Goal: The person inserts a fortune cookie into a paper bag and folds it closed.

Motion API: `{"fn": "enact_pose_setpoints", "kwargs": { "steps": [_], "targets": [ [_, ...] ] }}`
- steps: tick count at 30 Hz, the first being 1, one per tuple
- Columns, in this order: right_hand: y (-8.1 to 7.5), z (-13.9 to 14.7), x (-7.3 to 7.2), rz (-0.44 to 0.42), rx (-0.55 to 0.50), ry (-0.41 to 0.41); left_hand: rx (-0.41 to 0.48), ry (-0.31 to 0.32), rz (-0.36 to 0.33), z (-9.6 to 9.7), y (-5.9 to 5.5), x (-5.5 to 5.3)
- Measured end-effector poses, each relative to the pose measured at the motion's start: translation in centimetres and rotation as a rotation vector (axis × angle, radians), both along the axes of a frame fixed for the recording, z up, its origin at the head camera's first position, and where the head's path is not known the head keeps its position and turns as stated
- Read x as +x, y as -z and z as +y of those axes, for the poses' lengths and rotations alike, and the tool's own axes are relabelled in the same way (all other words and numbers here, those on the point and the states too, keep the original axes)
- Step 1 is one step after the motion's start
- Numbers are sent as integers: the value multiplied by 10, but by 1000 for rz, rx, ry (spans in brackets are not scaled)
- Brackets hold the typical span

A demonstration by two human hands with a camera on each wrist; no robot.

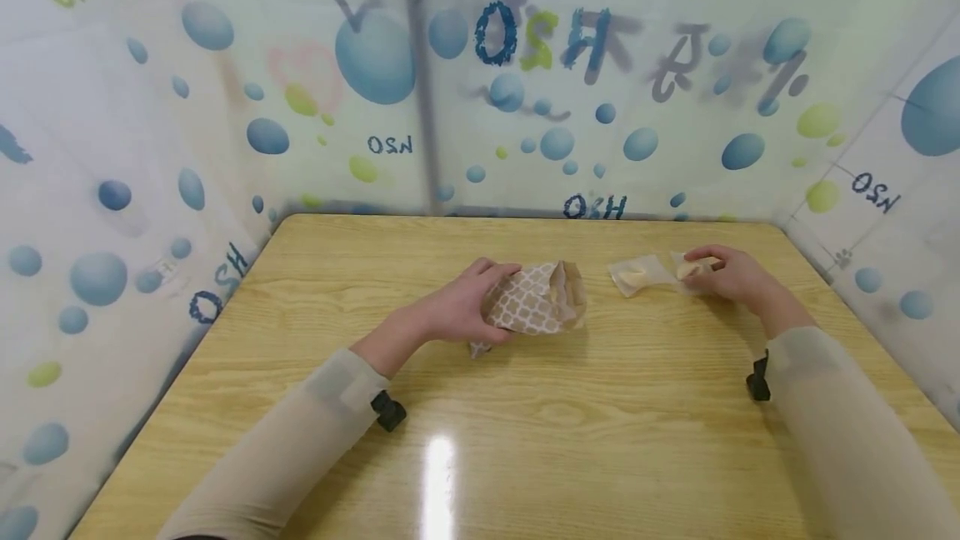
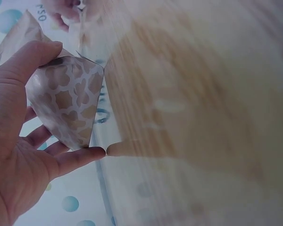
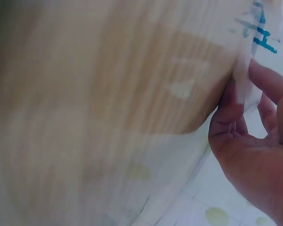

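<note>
My left hand [image 1: 468,304] grips a brown paper bag [image 1: 528,300] with a white lattice pattern, lying on its side with its crumpled mouth turned right. In the left wrist view, the thumb lies across the top of the patterned bag [image 2: 68,96] and the fingers support it from below. At the far right of the table, my right hand [image 1: 738,277] pinches a small translucent packet [image 1: 686,267] with something pale yellow inside. The right wrist view shows that packet [image 3: 244,87] between thumb and fingers. A second similar packet [image 1: 637,275] lies just to its left.
The light wood table [image 1: 525,432] has its back edge close to a hanging sheet [image 1: 315,107] printed with blue and green dots. More of this sheet encloses the left and right sides. Each wrist carries a black strap mount [image 1: 387,411].
</note>
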State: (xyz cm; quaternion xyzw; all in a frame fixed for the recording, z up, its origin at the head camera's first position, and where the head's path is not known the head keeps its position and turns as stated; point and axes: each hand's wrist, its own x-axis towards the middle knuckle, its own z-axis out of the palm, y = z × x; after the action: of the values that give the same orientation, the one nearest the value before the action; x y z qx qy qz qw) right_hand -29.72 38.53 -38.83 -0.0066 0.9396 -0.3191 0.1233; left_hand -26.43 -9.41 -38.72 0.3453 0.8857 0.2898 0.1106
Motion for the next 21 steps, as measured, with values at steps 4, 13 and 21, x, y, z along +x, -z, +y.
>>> {"fn": "enact_pose_setpoints", "kwargs": {
  "steps": [4, 13, 21],
  "targets": [
    [0, 7, 6, -15, 1, -3, -3, -1, -2, 0, -1, 0],
    [-3, 14, 23, 10, 8, -11, -3, -2, -11, 0, -1, 1],
    [-18, 0, 47, 126, -116, -45, 5, 10, -3, 1, -1, -2]
  ]
}}
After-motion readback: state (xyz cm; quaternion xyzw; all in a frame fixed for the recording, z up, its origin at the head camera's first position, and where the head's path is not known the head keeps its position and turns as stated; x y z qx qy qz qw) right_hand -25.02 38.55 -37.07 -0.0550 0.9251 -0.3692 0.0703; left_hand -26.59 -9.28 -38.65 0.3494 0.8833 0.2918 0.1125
